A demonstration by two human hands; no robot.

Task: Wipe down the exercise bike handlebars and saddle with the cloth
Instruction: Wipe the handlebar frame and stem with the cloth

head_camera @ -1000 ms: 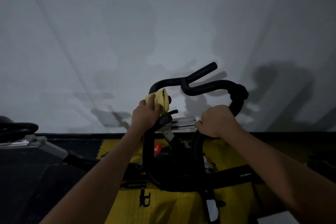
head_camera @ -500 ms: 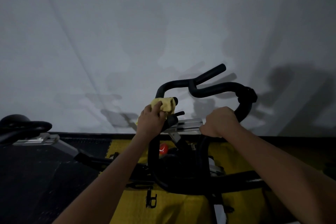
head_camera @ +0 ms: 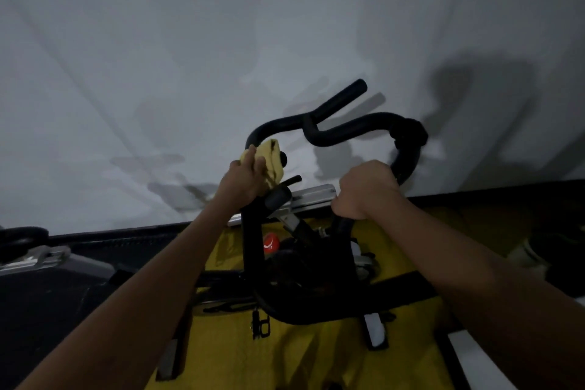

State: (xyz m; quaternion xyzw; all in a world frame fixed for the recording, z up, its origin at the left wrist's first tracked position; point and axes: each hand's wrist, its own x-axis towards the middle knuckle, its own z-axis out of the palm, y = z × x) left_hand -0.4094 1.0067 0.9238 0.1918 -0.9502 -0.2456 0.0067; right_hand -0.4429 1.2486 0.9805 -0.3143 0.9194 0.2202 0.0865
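Both hands on the black handlebars [head_camera: 348,131], the left one pressing a yellow cloth [head_camera: 269,158] to the bar.

The cloth is a crumpled, folded pad of soft yellow fabric, darker in its creases, bunched over the left side bar just below where it curves up. The left hand [head_camera: 243,180] lies over it, fingers [head_camera: 251,157] wrapped around cloth and bar together. The right hand [head_camera: 364,188] is clenched in a fist around the right side bar, fingers hidden under the knuckles. The handlebars are matte black tubing with a padded look, looping forward, one horn pointing up toward the pale wall [head_camera: 190,41]. A silver bracket [head_camera: 313,193] crosses between the hands. Below it sits a red knob [head_camera: 271,243] above the dark frame, which stands on a yellow mat [head_camera: 316,355].
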